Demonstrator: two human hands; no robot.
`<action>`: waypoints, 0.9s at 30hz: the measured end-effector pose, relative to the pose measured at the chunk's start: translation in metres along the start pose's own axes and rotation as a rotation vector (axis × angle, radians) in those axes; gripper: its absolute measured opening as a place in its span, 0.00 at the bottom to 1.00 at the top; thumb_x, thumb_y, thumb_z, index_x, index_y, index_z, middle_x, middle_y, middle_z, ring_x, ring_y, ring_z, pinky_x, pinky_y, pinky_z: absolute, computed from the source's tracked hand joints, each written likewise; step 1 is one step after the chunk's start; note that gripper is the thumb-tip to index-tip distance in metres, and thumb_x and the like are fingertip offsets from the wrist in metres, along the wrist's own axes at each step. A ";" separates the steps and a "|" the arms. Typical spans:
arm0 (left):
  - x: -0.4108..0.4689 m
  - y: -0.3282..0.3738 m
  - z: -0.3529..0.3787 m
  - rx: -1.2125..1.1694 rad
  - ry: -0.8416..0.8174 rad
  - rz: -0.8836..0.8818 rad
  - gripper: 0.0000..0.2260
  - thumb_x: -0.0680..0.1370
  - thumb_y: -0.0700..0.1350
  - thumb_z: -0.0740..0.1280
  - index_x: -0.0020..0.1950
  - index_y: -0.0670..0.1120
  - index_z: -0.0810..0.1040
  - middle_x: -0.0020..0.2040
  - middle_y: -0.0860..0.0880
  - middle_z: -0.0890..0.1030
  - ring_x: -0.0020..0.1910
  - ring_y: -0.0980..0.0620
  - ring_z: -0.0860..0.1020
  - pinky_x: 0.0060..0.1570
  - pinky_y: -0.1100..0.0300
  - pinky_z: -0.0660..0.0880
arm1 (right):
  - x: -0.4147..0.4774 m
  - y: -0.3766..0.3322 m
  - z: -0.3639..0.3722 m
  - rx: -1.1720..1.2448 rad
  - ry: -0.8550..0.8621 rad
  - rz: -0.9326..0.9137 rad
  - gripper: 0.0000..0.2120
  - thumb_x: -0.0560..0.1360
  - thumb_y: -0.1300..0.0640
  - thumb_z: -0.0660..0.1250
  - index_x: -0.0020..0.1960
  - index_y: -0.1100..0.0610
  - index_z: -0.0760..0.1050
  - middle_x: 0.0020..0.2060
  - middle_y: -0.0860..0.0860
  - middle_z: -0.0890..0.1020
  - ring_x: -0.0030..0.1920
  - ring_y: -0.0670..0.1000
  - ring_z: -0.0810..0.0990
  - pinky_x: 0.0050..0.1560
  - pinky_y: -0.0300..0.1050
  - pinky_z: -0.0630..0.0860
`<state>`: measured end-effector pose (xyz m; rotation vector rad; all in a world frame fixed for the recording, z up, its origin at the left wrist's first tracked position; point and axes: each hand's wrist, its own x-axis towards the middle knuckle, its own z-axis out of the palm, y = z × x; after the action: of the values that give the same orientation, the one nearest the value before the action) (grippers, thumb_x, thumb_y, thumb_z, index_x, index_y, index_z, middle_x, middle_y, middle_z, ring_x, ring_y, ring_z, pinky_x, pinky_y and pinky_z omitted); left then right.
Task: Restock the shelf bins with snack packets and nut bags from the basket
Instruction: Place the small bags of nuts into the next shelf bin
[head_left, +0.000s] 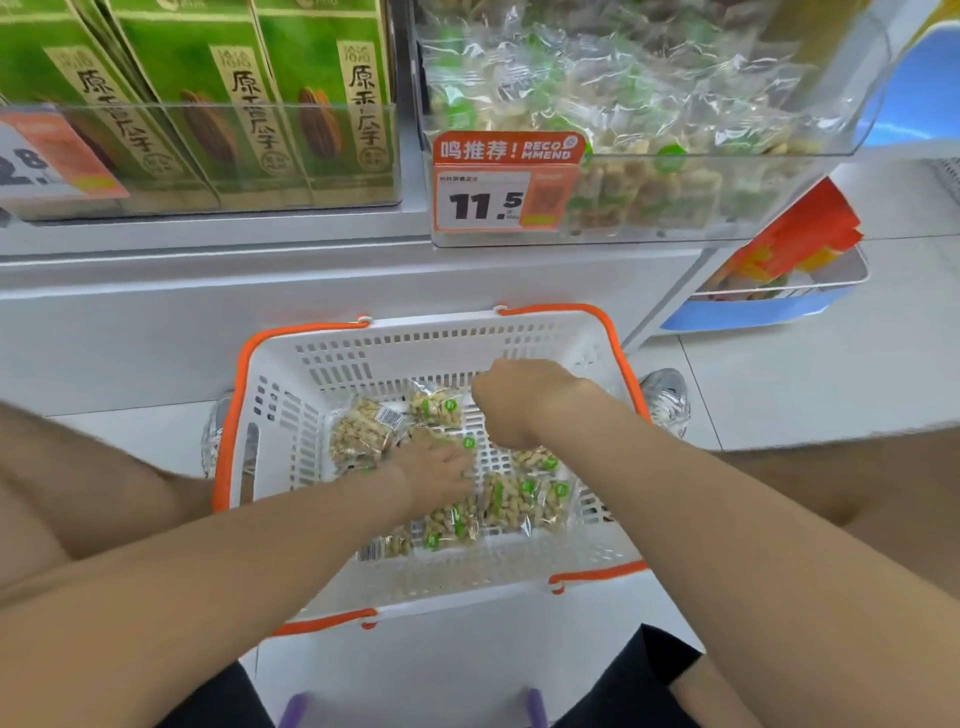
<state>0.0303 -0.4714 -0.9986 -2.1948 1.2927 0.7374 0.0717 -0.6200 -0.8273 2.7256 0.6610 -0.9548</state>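
Several nut bags (509, 501) — left hand (441, 467), right hand (514, 400) perhaps hiding more.

One basket (431, 325), about eight nut bags (506, 501); three green cartons (218, 104)

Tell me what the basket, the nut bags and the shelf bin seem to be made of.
Basket: probably white plastic, matte, with moulded slots. Nut bags: thin clear film, glossy, since it crinkles and glints. Shelf bin: clear hard plastic, perhaps acrylic; the contents show through.
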 end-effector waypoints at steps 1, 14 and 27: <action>0.008 0.002 0.001 0.004 0.019 0.020 0.51 0.72 0.37 0.78 0.85 0.51 0.48 0.86 0.43 0.48 0.83 0.38 0.54 0.79 0.38 0.58 | 0.001 0.002 0.002 -0.003 -0.020 0.009 0.11 0.79 0.66 0.59 0.41 0.55 0.65 0.39 0.51 0.69 0.36 0.51 0.73 0.44 0.51 0.80; 0.023 -0.027 -0.024 0.018 0.074 -0.053 0.07 0.78 0.39 0.73 0.55 0.47 0.84 0.63 0.49 0.81 0.70 0.44 0.68 0.69 0.47 0.64 | 0.007 0.002 -0.007 0.016 -0.022 0.004 0.13 0.79 0.66 0.60 0.38 0.55 0.64 0.37 0.53 0.72 0.33 0.53 0.72 0.34 0.47 0.70; -0.079 -0.075 -0.125 -0.585 0.580 -0.306 0.17 0.87 0.57 0.53 0.56 0.52 0.79 0.43 0.47 0.82 0.42 0.42 0.79 0.37 0.52 0.69 | -0.047 0.009 -0.071 0.002 0.006 0.079 0.08 0.80 0.54 0.70 0.51 0.57 0.74 0.49 0.53 0.80 0.44 0.54 0.79 0.40 0.47 0.76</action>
<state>0.0906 -0.4700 -0.8441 -3.1628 1.0115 0.3921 0.0827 -0.6229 -0.7426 2.7345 0.5488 -0.9304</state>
